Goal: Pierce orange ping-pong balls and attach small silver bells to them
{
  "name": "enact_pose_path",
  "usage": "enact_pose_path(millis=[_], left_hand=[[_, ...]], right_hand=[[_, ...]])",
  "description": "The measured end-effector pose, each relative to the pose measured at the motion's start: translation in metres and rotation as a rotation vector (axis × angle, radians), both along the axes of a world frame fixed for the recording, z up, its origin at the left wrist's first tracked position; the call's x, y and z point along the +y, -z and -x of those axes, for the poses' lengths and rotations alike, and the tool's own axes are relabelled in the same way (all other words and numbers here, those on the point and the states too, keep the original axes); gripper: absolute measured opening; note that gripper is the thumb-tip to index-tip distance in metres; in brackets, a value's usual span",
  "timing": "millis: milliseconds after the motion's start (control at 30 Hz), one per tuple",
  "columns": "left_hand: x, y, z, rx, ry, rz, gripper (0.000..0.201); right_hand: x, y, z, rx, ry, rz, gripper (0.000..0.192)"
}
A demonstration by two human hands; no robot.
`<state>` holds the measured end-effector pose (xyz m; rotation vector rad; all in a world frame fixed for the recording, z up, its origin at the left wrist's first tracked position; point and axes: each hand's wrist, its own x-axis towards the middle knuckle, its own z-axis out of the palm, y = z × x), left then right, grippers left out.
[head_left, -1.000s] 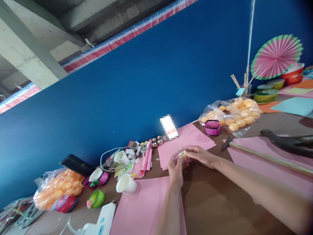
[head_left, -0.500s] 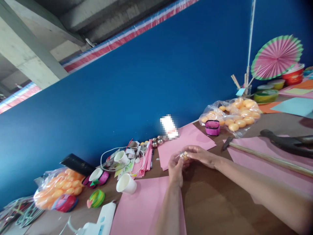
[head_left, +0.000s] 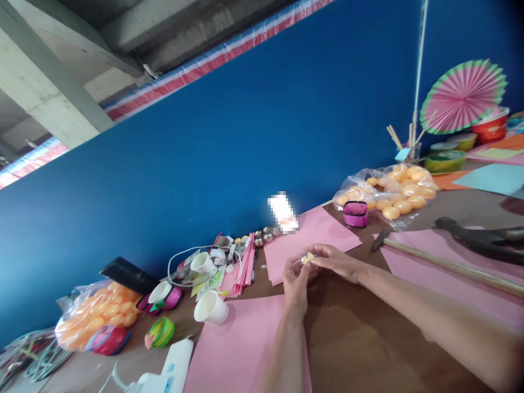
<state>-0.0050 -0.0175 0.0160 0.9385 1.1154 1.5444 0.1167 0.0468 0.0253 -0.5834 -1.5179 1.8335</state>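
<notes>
Small orange object [head_left: 308, 257]: mostly hidden by fingertips, identity unclear. White glue gun [head_left: 166, 372]: cut off at bottom edge. Card against wall [head_left: 282, 212]: pixelated.

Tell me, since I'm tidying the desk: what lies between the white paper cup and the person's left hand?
Head view: only a pink paper sheet on the brown table lies between the white paper cup and the left hand.

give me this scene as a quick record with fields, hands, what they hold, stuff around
left hand: fingertips pinch the small orange ball
right hand: grips the same ball from the other side
surface: brown table with pink paper sheets
near left: white paper cup on its side, glue gun, bag of orange balls
near right: second bag of orange balls, pink tape roll, long wooden stick
background: blue wall, pink paper fan
</notes>
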Motion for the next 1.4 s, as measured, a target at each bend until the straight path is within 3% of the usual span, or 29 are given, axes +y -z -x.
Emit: enact_pose_path(millis=[367,867,1400], left_hand=[[0.0003,0.0007,-0.0029,0.092,-0.071,-0.021,0.033],[-0.0011,0.0004,-0.0039,0.083,-0.062,-0.041,0.036],[0.0017,0.0071,-0.0014,0.076,-0.107,-0.067,0.032]], right_hand=[[-0.0067,-0.0067,0.0003,0.0,0.028,-0.068,0.023],[-0.0044,-0.004,0.003,0.058,0.055,0.067,0.023],[-0.0054,-0.0053,0.0019,0.009,0.027,-0.092,0.031]])
